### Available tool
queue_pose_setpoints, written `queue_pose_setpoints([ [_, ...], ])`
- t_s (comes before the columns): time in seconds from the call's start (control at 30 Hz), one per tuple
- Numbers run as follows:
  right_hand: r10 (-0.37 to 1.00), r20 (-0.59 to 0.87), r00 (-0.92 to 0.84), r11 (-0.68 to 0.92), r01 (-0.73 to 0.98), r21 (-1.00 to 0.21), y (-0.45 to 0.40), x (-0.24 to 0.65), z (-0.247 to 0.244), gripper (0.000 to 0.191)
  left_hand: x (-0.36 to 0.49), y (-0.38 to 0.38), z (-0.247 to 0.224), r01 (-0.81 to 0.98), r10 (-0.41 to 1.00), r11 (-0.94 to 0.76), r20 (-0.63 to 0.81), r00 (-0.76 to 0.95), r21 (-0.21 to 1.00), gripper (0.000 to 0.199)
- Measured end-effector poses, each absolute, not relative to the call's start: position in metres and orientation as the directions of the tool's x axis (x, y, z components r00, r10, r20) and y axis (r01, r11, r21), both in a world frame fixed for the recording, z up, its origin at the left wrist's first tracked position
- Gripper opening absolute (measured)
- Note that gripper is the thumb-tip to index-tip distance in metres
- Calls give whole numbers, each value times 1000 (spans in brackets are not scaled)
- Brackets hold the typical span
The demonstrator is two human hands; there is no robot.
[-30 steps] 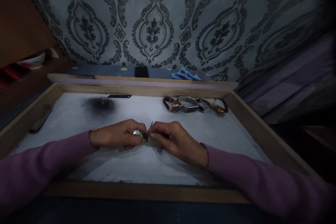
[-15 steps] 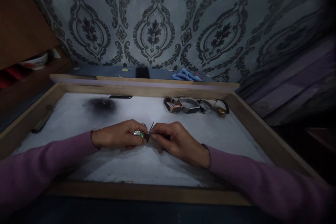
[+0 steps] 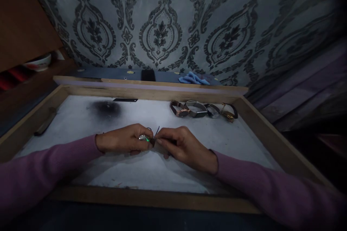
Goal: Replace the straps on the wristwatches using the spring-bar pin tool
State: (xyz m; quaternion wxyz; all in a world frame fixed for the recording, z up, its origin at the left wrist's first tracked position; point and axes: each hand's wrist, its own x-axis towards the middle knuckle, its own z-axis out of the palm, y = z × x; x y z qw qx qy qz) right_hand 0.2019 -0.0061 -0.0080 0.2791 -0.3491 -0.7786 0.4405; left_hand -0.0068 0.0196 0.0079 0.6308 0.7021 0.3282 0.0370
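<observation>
Over the middle of a white-bottomed wooden tray (image 3: 151, 200), my left hand (image 3: 126, 139) is closed around a silver watch (image 3: 144, 138) whose face has a green glint. Part of a dark strap (image 3: 152, 141) sticks out to the right of the watch. My right hand (image 3: 180, 144) pinches at the strap's end, thumb and forefinger together; whether a small thing sits between those fingertips is too small to tell. A thin dark strip (image 3: 157, 130) rises just beside the right fingertips.
Several watches (image 3: 196, 109) lie in a row at the tray's back right. A black flat strip (image 3: 125, 100) and a dark smudge are at the back left. A dark curved object (image 3: 45, 122) rests by the left wall. Behind the tray are a blue cloth (image 3: 193, 78) and a black phone-like object (image 3: 148, 75).
The whole view has shifted very slightly. Both hands keep nearly the same pose around the watch and its strap.
</observation>
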Motion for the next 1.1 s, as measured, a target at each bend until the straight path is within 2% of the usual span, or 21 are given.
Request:
queue_pose_setpoints([
  [0.57, 741, 219, -635, 518, 333, -788, -7, 203, -7, 19, -4, 19, 11, 451, 507, 19, -397, 765, 893, 17],
  [0.8, 751, 166, -640, 483, 359, -799, -8, 203, -8, 20, -6, 19, 8, 427, 507, 39, -387, 771, 903, 15],
  [1.1, 733, 169, -659, 485, 333, -808, -10, 203, -6, 22, -7, 19, 4, 414, 503, 28, -371, 781, 910, 15],
])
